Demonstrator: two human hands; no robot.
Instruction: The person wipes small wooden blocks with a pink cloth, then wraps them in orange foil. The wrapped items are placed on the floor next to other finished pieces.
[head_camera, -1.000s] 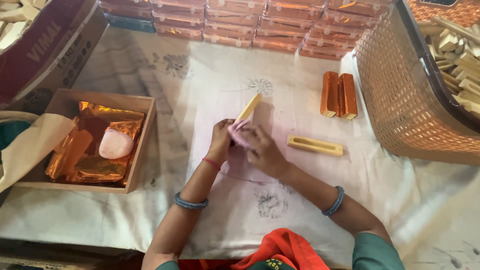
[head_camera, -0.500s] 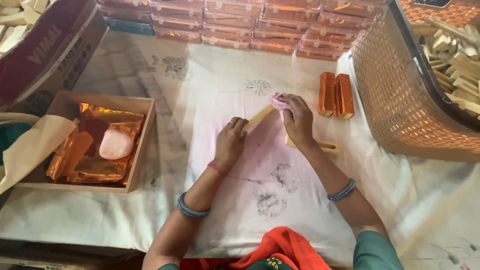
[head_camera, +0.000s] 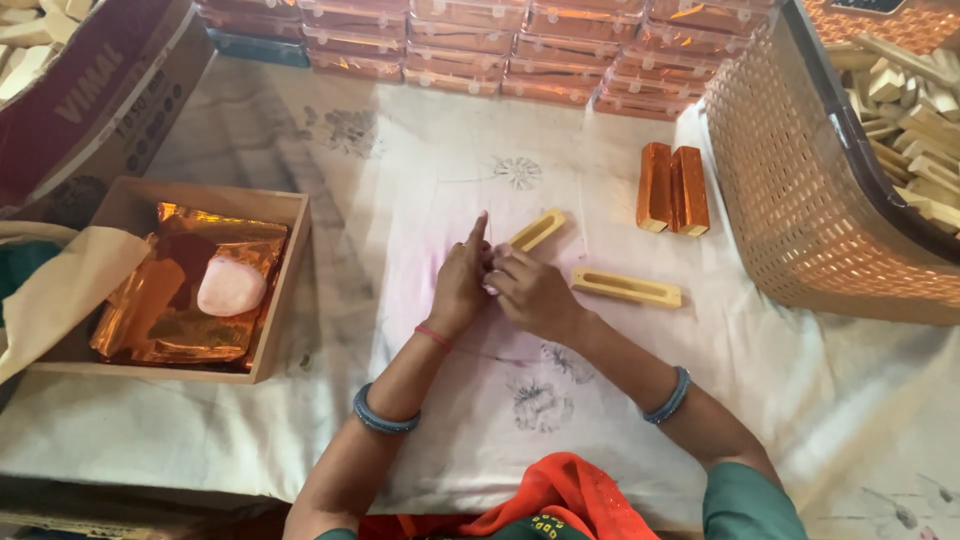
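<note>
Your left hand (head_camera: 460, 285) and right hand (head_camera: 532, 293) meet in the middle of the white cloth (head_camera: 420, 200), fingertips pressed together around the near end of a pale wooden block (head_camera: 536, 230). Both hands are closed on that block; your left forefinger sticks up straight beside it. The block is long, cream-coloured and has a slot cut down its length. It points away from your grip, up and to the right, with its far end lying on the cloth. Something small and pinkish shows between your fingers, too hidden to tell what it is.

Just right of your grip lies a second slotted block (head_camera: 626, 288), flat on the cloth and untouched. Farther beyond it, up and right, two blocks wrapped in orange foil (head_camera: 672, 187) stand side by side, touching. Well to the left of your grip sits a cardboard box (head_camera: 285, 290) holding orange foil sheets (head_camera: 165, 310) and a white pad (head_camera: 231, 285).
</note>
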